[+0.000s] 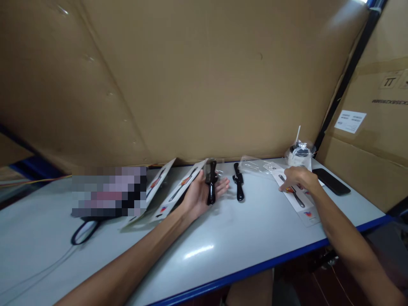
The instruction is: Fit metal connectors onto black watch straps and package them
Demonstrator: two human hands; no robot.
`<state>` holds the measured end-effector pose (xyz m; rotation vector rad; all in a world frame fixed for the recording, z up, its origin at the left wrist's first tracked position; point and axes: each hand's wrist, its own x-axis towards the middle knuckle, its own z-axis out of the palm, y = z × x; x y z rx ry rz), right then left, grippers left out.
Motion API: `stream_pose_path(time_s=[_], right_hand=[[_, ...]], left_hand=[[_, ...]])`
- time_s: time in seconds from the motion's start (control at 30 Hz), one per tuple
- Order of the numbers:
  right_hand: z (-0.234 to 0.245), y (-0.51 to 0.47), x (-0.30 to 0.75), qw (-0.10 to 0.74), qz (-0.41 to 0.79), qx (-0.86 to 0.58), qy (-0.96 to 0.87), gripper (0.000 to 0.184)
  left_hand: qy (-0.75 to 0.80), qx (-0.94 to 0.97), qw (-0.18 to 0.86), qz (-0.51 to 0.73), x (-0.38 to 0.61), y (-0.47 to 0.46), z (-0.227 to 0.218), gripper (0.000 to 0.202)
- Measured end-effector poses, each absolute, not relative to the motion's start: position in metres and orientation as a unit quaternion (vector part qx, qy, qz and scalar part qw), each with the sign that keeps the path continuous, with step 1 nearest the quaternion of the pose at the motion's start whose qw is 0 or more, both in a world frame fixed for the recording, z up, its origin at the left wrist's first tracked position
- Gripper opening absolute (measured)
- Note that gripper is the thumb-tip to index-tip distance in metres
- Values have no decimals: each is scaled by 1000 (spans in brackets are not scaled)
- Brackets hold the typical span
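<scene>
My left hand [201, 193] lies palm up on the white table [223, 238], fingers loosely curled around a black handled tool [211, 183] that stands across the palm. A second black tool [238, 182] rests on the table just right of that hand. My right hand [298, 177] reaches to the far right, fingers bent and pressing down on a white printed packaging card [295, 196] that pictures the tool. Clear plastic blister pieces [255, 165] lie behind it.
Two more printed cards [178, 191] lean at the left of my left hand. A black phone [330, 181] and a taped bundle [299, 154] sit at the right. Cardboard sheets [191, 76] wall the back; boxes [376, 127] stand right. A black cord loop [83, 231] lies left.
</scene>
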<state>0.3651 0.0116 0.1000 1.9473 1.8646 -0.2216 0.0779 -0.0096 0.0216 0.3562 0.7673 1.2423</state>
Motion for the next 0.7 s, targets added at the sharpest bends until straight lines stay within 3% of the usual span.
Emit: stream_pose_path(time_s=[0.2, 0.4, 0.7], right_hand=[[92, 23, 376, 218, -79, 699, 676, 56], [83, 33, 384, 108, -67, 728, 674, 78], [85, 48, 417, -133, -10, 708, 694, 54]], left_hand=[[356, 168, 728, 562, 80, -11, 25, 45], [355, 156, 736, 556, 79, -10, 25, 44], [329, 145, 747, 559, 76, -5, 17, 42]])
